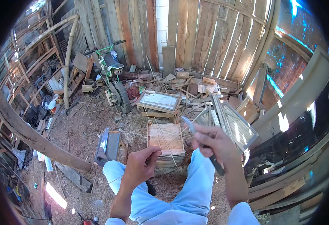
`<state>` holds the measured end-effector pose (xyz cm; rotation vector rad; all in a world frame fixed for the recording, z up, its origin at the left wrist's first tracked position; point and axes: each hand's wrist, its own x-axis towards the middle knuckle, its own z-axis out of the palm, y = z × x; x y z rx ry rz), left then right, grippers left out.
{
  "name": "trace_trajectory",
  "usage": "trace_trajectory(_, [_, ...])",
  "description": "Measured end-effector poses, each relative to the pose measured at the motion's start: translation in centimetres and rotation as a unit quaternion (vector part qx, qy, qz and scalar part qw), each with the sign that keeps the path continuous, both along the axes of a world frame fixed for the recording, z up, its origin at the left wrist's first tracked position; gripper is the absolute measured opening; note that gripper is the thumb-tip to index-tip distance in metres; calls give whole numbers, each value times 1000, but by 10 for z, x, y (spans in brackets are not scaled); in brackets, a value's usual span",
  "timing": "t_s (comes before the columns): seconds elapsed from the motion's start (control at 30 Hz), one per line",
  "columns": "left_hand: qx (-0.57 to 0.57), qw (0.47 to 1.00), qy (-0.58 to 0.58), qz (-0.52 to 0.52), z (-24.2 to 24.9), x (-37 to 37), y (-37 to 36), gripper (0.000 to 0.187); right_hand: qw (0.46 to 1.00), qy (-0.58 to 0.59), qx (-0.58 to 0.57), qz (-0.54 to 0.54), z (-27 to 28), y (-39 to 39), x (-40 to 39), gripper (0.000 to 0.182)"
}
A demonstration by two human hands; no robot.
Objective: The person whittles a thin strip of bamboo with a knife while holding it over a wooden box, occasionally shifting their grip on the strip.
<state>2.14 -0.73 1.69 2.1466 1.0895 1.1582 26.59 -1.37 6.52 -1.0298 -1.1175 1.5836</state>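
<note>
My right hand (213, 143) is closed around a tool with a pale metal blade (188, 124) at its upper left and a dark handle (217, 166) below the palm. To the left, my left hand (143, 162) is pinched at the end of a thin strip (166, 146) that slants up toward the right hand. Beneath and beyond both hands is a wooden box (166, 137) with a slatted top, and thin strips lie across it. My knees in light blue trousers (200, 172) flank the box.
A small dark-topped stool (112, 146) stands left of the box. Behind are a framed panel (159, 101), scrap wood (194, 84) and a green bicycle (115, 75). A curved beam (40, 140) crosses the left side; boards (280, 193) lie at the right.
</note>
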Motion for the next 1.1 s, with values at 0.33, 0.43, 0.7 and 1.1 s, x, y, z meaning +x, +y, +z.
trace_trajectory(0.33, [-23,1000,-6,-3,-5,-5,2,8,997,56,16,-40,4,5,16,38])
trace_trajectory(0.43, [-14,1000,0,-13,-2,2,1,8,1000,-8,-20,-15,-8,-3,-10,39])
trace_trajectory(0.7, [23,1000,4,18,3,6,-2,8,999,-1,-26,39,-8,0,-11,35])
trace_trajectory(1.1, [16,1000,6,-22,-3,-3,2,7,995,83,9,-63,3,13,35,38])
